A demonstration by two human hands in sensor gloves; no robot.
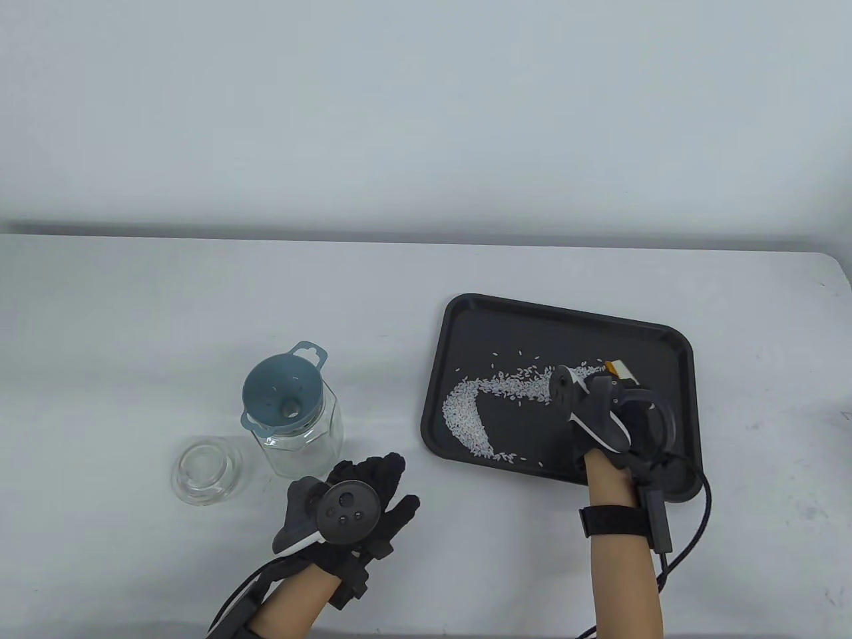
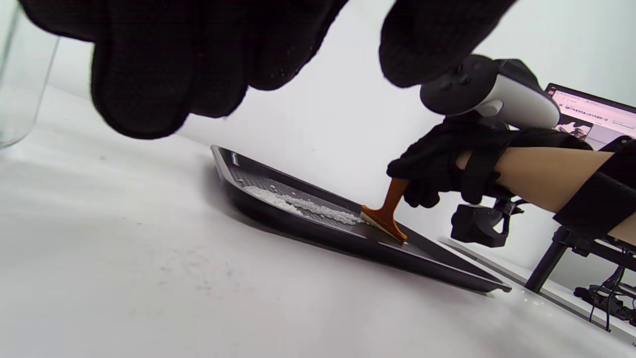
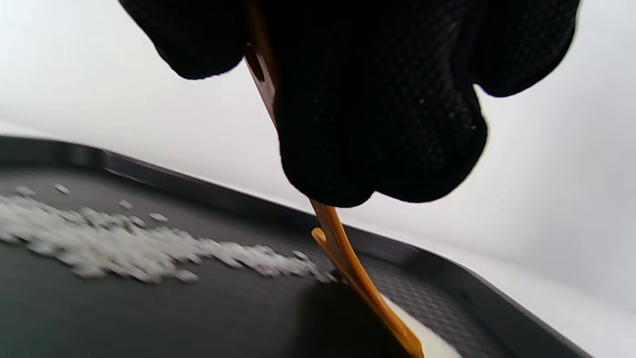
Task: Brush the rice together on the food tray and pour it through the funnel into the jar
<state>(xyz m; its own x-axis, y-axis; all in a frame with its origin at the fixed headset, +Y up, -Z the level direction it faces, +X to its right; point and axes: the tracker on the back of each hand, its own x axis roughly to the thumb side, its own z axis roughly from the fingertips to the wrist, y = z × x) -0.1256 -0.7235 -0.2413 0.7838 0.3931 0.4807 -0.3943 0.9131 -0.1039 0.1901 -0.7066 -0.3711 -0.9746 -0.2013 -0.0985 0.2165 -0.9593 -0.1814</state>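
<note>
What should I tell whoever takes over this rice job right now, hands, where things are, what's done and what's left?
Right hand: grips the orange scraper, its blade down on the black tray at the right end of the rice.
Left hand: open, holding nothing, on the table near the jar.
Blue funnel already sits in the jar mouth; a clear glass lid lies left of the jar.
Done: rice partly swept into a curved band, a few stray grains remain.
Left: finish gathering, lift the tray, pour through the funnel.
</note>
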